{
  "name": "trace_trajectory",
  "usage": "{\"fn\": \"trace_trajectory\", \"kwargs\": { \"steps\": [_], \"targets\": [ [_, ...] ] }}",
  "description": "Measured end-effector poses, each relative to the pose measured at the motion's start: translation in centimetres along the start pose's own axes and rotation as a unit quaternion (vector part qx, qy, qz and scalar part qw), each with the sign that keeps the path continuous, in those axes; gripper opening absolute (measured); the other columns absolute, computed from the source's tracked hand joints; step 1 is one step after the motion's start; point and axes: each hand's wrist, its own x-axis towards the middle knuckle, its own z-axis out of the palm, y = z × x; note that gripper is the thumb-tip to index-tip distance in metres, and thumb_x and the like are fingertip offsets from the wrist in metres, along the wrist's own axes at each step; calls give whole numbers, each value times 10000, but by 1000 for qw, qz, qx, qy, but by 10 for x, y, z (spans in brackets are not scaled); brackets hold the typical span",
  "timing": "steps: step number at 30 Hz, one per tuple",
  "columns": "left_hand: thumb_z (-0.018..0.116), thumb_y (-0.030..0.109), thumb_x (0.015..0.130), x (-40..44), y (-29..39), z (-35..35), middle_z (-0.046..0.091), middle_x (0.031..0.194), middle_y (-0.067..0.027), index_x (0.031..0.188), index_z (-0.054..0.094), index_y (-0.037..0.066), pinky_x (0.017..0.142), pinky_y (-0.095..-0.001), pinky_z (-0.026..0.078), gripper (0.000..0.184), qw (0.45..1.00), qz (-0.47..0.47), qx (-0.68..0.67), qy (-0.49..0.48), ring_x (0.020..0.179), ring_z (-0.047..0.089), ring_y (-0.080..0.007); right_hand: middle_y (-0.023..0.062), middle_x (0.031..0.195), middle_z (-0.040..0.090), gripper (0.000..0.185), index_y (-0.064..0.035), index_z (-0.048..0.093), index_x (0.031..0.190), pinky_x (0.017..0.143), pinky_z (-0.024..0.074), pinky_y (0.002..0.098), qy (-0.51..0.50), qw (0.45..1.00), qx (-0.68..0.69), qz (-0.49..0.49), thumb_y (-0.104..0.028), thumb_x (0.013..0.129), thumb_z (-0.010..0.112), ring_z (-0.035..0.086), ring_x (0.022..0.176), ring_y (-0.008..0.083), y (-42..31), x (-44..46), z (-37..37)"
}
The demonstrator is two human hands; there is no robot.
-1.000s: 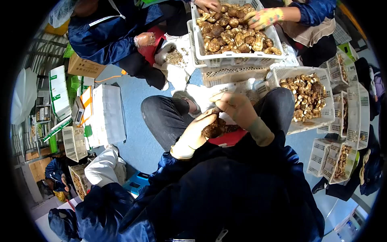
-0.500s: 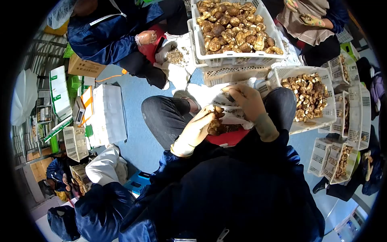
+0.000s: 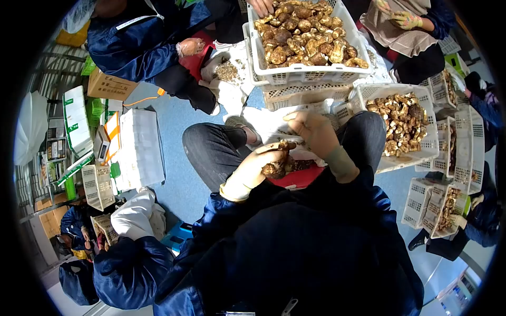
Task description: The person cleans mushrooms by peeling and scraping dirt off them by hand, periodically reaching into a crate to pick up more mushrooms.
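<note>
My left hand [image 3: 252, 169], in a pale glove, is closed around a brown mushroom [image 3: 275, 169] above my lap. To its upper right, apart from the mushroom, is my right hand [image 3: 316, 136], also gloved. Its fingers are bent together, and what they grip, if anything, cannot be made out. Under the hands lie a white cloth [image 3: 263, 119] and something red [image 3: 304, 176] between my legs.
A large white crate [image 3: 311, 71] of mushrooms stands ahead, with another mushroom crate [image 3: 398, 160] by my right knee. Co-workers sit around; one person's hand [image 3: 260, 6] reaches into the large crate. White boxes [image 3: 141, 150] stand left, more crates [image 3: 468, 152] right.
My left hand has shifted slightly left and turned the mushroom more upright. My right hand has moved a little left. A co-worker's hand has come into the large crate from above.
</note>
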Motion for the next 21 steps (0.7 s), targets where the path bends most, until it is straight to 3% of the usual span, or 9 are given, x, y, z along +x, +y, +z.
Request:
{"fn": "trace_trajectory", "kwargs": {
  "steps": [2, 5, 7, 11, 12, 17, 19, 20, 21],
  "targets": [
    [516, 155, 900, 1, 5, 2, 631, 1008, -133, 1249, 494, -58, 778, -298, 489, 410, 1000, -14, -23, 8, 855, 621, -211, 113, 879, 676, 146, -13, 639, 905, 731, 485, 321, 34, 998, -47, 18, -153, 872, 617, 633, 802, 238, -6, 3, -4],
    [526, 154, 894, -2, 2, 0, 632, 1008, -125, 1233, 512, -57, 776, -290, 490, 400, 999, -26, -20, 26, 856, 622, -203, 122, 886, 678, 155, -16, 647, 929, 740, 490, 328, -52, 998, -3, -21, -154, 875, 603, 638, 809, 240, -4, 2, 1],
    [536, 151, 890, -2, 6, 3, 634, 1004, -118, 1220, 525, -55, 777, -282, 489, 389, 999, -30, -6, 30, 858, 622, -195, 138, 896, 673, 186, -17, 649, 956, 751, 489, 334, -3, 999, -43, -33, -177, 877, 596, 640, 826, 248, 2, 2, -4],
    [568, 117, 880, -2, 13, 11, 654, 985, -82, 1188, 572, -25, 813, -252, 478, 340, 986, -15, 152, 62, 898, 613, -148, 160, 909, 664, 228, -19, 648, 966, 764, 489, 344, -103, 994, -29, -15, -220, 871, 597, 644, 851, 267, -2, 4, -1],
    [557, 115, 882, 0, 11, 11, 650, 982, -85, 1174, 568, -34, 799, -251, 481, 327, 985, -22, 152, 76, 884, 619, -157, 156, 901, 662, 233, -25, 656, 956, 763, 487, 340, -65, 986, -129, -82, -231, 861, 604, 642, 838, 265, 22, 8, -2],
    [548, 130, 888, 3, 10, 6, 644, 1004, -108, 1194, 543, -46, 795, -277, 490, 354, 987, -33, 151, 51, 879, 629, -194, 137, 958, 664, 217, -36, 662, 963, 766, 492, 335, -68, 995, -68, 17, -217, 872, 585, 634, 870, 257, 17, 7, -8],
    [509, 158, 906, 9, -1, -7, 633, 1049, -136, 1241, 494, -69, 806, -296, 497, 405, 999, -37, -7, 22, 899, 632, -227, 126, 991, 663, 210, -42, 664, 977, 765, 495, 331, -73, 997, -30, 13, -208, 875, 587, 632, 886, 239, 20, 8, -9],
    [496, 165, 910, 9, 0, -8, 629, 1060, -147, 1250, 481, -77, 814, -305, 499, 417, 998, -43, -38, 5, 908, 632, -237, 114, 1039, 649, 187, -51, 678, 995, 756, 500, 305, -8, 929, -295, -226, -159, 871, 589, 634, 843, 206, 32, 13, -15],
    [483, 171, 914, 5, 10, 6, 624, 1071, -158, 1259, 468, -85, 821, -314, 501, 430, 996, -49, -69, -10, 917, 631, -246, 109, 1054, 645, 191, -51, 680, 1002, 756, 501, 300, -40, 977, -155, -139, -152, 876, 579, 634, 839, 197, 21, 12, -16]
  ]
}}
